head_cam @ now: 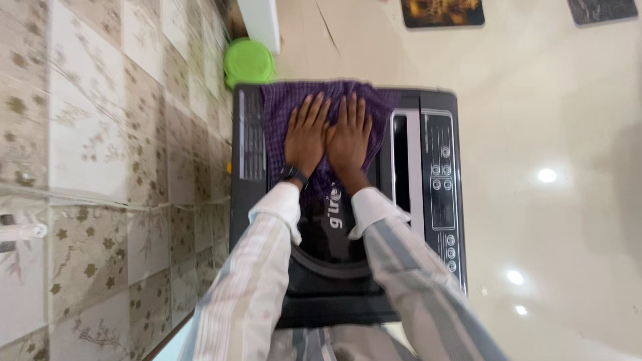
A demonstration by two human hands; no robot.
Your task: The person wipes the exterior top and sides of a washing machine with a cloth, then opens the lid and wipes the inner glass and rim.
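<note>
My left hand (306,132) and my right hand (348,130) lie flat side by side, fingers spread, pressing on a purple checked cloth (277,103). The cloth is spread over the far part of the dark lid of a top-loading washing machine (418,174). A black watch is on my left wrist. Both arms wear pale striped sleeves reaching in from the bottom of the view.
A control panel (441,194) with round buttons runs along the machine's right side. A tiled wall (100,167) with a floral pattern stands close on the left. A green plastic lid (249,61) lies beyond the machine. Glossy cream floor (555,134) and two dark mats lie to the right.
</note>
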